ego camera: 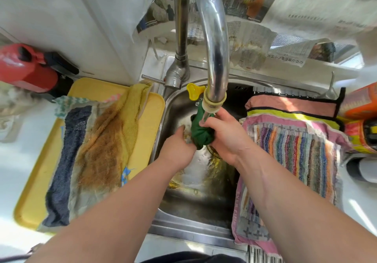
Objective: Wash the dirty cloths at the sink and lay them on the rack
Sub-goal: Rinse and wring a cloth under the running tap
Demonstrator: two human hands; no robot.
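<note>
A bunched green cloth [201, 132] is held over the steel sink [173, 107], right under the tap spout [214, 97], where water runs down onto it. My right hand [224, 134] grips the cloth from the right. My left hand [179, 146] holds its lower left end, fingers curled round it. On the left, a yellow tray [151, 116] carries dirty cloths: a stained yellow towel [110, 140] and a dark blue one [67, 160]. On the right, a striped pink towel [295, 152] and a salmon cloth [291, 103] lie spread over the rack.
The tall curved tap [212, 28] rises in the middle, with its lever [153, 78] at the left and a yellow plug [193, 90] behind. A red container [26, 69] stands far left, orange packets [361, 103] far right. Newspaper [255, 44] hangs behind the sink.
</note>
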